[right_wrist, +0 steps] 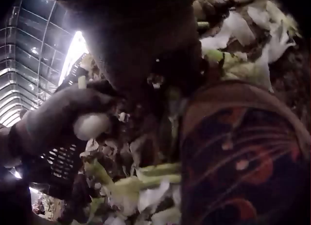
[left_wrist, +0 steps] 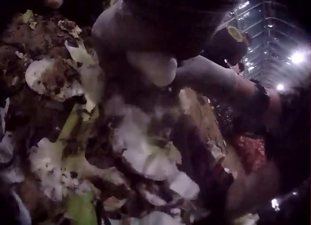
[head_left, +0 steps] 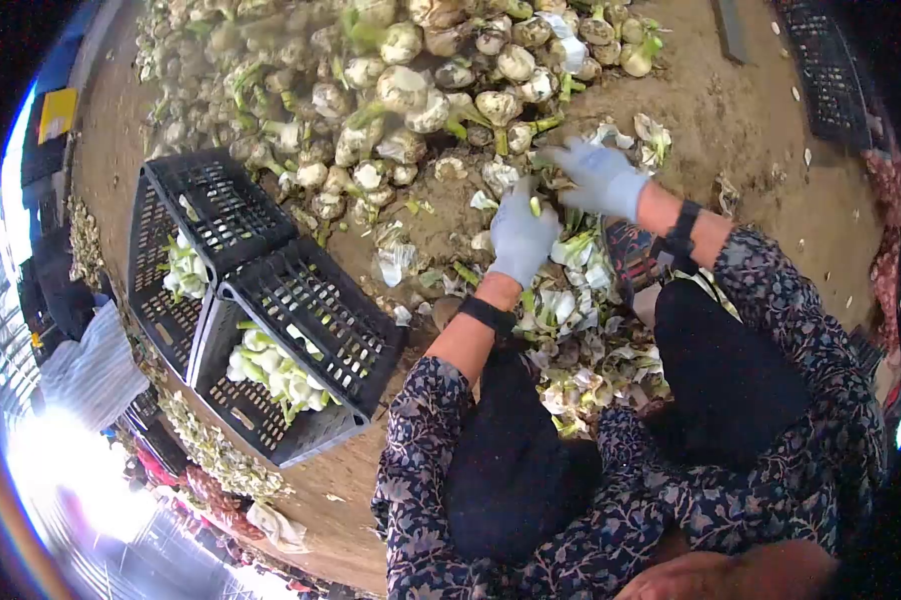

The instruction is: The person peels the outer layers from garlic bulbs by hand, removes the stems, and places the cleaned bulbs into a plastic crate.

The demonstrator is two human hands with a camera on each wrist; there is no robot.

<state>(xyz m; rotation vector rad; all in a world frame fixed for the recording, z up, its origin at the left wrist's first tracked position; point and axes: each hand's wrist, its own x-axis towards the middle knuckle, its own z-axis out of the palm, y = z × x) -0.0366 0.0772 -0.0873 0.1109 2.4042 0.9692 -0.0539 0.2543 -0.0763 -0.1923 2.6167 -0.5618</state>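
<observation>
My left hand [head_left: 524,238], in a pale glove, holds a smooth white bulb [right_wrist: 92,126] with a short green stem, seen best in the right wrist view. In the head view only a bit of it shows past the fingers. The right hand [head_left: 603,180], gloved too, is blurred just right of the left one, its fingers spread towards it. Both hands are over a pile of white peelings and green stem scraps [head_left: 571,305] between the knees. Beyond them lies a large heap of unpeeled bulbs [head_left: 403,90] with soil on their skins and cut green stalks.
Two black slatted crates lie tipped on the left; the nearer crate [head_left: 311,300] and farther crate [head_left: 211,200] contain white bulbs [head_left: 271,372] with green stems. A patterned shoe [right_wrist: 243,157] is close beside the right hand. Another dark crate [head_left: 821,75] stands at the far right.
</observation>
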